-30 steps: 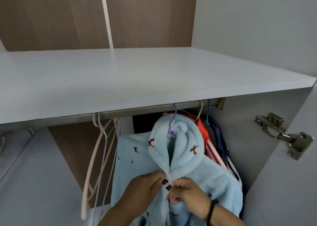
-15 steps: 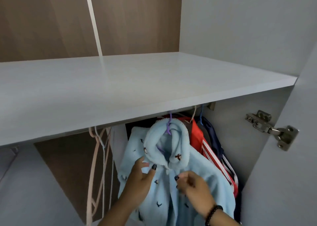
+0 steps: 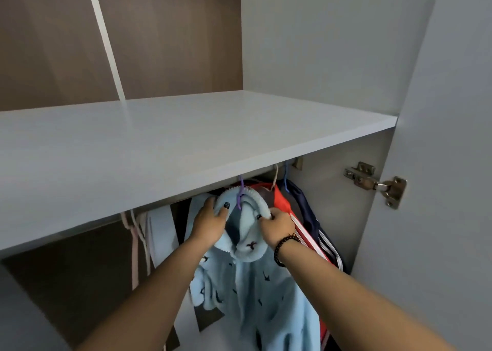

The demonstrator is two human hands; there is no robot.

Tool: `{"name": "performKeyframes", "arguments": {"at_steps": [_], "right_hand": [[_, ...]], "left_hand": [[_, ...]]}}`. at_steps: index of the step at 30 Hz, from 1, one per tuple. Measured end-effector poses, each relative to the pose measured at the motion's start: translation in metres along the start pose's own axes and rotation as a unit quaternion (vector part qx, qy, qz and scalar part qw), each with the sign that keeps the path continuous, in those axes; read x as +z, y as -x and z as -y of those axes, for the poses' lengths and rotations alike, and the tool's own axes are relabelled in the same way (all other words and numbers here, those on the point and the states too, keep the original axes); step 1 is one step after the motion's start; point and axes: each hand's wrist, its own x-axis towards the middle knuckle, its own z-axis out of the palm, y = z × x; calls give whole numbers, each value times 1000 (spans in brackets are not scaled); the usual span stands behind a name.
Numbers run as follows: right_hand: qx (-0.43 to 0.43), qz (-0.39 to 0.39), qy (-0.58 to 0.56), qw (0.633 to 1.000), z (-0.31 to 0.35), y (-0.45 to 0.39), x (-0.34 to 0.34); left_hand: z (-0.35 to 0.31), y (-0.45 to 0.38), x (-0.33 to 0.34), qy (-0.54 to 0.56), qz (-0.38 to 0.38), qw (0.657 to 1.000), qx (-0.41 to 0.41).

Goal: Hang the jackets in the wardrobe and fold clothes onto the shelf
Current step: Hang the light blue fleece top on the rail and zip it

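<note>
Head view: nearest to us, our two bare forearms reach up and forward from the bottom edge, the right one wearing a dark beaded bracelet (image 3: 282,247) at the wrist. Between them hangs the light blue fleece jacket (image 3: 266,294), printed with small dark bird shapes, its front closed and its body drooping toward the bottom of the frame.

At the jacket's collar (image 3: 254,248) both hands are at work. Our left hand (image 3: 210,223) has its fingers curled around the left side of the collar, thumb on the front with a dark painted nail showing. Our right hand (image 3: 277,224) grasps the rolled right edge of the collar, fingers wrapped over the fleece. Between the two hands a purple hanger (image 3: 239,195) comes up out of the neck opening, its hook running up behind the shelf edge; we cannot see the rail it hangs on.

Just right of the blue jacket hangs a red garment (image 3: 283,204) with white stripes, and beyond it a navy garment (image 3: 306,209), also striped, each on its own hook. To the left, several bare pale pink hangers (image 3: 134,244) dangle well apart from the clothes.

Above everything runs the white shelf (image 3: 186,137), with the brown back panel (image 3: 173,39) behind it. On the right, a metal hinge (image 3: 378,184) joins the wardrobe's side wall to the open white door (image 3: 439,164).
</note>
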Motion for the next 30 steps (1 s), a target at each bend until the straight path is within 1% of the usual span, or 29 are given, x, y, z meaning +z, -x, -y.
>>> {"name": "performKeyframes", "arguments": {"at_steps": [2, 3, 4, 5, 6, 7, 8, 9, 11, 12, 13, 15, 16, 17, 19, 20, 21, 23, 24, 26, 28, 30], "right_hand": [[63, 25, -118, 991, -2, -1, -3], [89, 53, -175, 979, -4, -2, -5], [108, 82, -229, 964, -6, -1, -8], [124, 105, -280, 946, -8, -1, -11], [133, 118, -316, 932, -9, 1, -14], [131, 122, -333, 926, -9, 1, -16], [123, 116, -336, 927, -9, 0, -16], [110, 109, -336, 929, -9, 0, -17], [89, 105, -337, 931, -4, -1, -19], [93, 113, -336, 930, -1, -3, -20], [107, 127, -336, 927, 2, -4, -22], [137, 154, -323, 924, 7, -5, -29], [161, 154, -309, 925, 6, -6, -31], [184, 141, -285, 930, 5, -6, -33], [200, 68, -174, 962, -3, -8, -33], [180, 34, -100, 978, -7, -8, -32], [146, 16, -25, 989, -11, -5, -31], [54, 12, 87, 995, -15, 5, -28], [12, 18, 119, 993, -17, 12, -25], [-66, 36, 164, 984, -26, 21, -21], [-114, 56, 203, 971, -34, 24, -18], [-113, 85, 205, 969, -41, 24, -13]], "left_hand": [[-1, -3, -6, -116, -4, 993, 13], [0, -4, -9, -147, -13, 989, 28], [1, -5, -11, -138, -17, 989, 40], [2, -5, -13, -79, -9, 996, 38], [0, -3, -16, 6, 13, 1000, 19], [-1, -1, -17, 88, 39, 995, -7], [-1, 0, -19, 147, 50, 988, -21], [-2, 0, -19, 181, 43, 982, -25], [-4, -4, -18, 230, 8, 972, -38], [-6, -8, -18, 246, -9, 968, -49], [-8, -12, -18, 244, -24, 968, -60], [-6, -21, -19, 195, -32, 976, -88], [-2, -27, -19, 185, -15, 976, -110], [4, -31, -20, 199, 15, 970, -139], [18, -36, -20, 235, 65, 949, -201], [27, -38, -19, 229, 59, 947, -217], [36, -38, -19, 200, 34, 954, -219], [48, -38, -16, 122, -25, 975, -184], [50, -37, -15, 85, -38, 982, -163], [52, -34, -12, 16, -40, 991, -127], [52, -29, -4, 5, -49, 994, -96], [47, -22, 4, 48, -63, 992, -102]]}}
